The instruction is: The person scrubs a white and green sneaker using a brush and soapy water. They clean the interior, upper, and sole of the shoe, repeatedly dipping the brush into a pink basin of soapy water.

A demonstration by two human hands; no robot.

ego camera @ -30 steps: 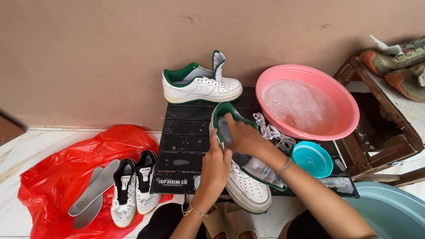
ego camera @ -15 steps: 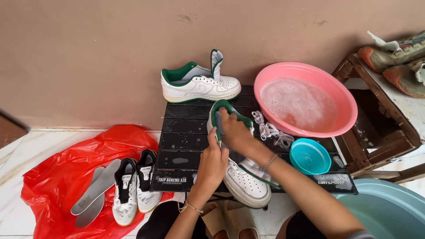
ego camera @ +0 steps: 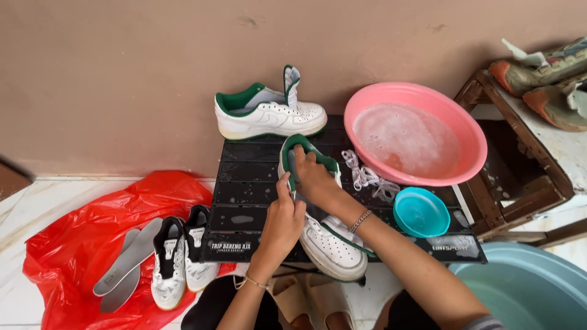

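A white sneaker with green lining (ego camera: 333, 244) lies on a black slatted table (ego camera: 244, 189), toe toward me. My left hand (ego camera: 282, 215) grips its side near the opening. My right hand (ego camera: 315, 177) is pushed into the green collar at the heel; what its fingers hold is hidden. The matching sneaker (ego camera: 266, 113) stands at the table's far edge against the wall. White laces (ego camera: 365, 177) lie just right of my right hand.
A pink basin of soapy water (ego camera: 416, 131) and a small teal bowl (ego camera: 420, 212) sit to the right. A red plastic bag (ego camera: 85, 244) on the floor holds two black-and-white shoes (ego camera: 178, 256) and grey insoles (ego camera: 125, 263). A wooden stand (ego camera: 520, 183) and a blue tub (ego camera: 526, 293) are at right.
My right hand has slid a little further up into the sneaker's collar. The view has shifted slightly; the sneaker and my left hand stay in place.
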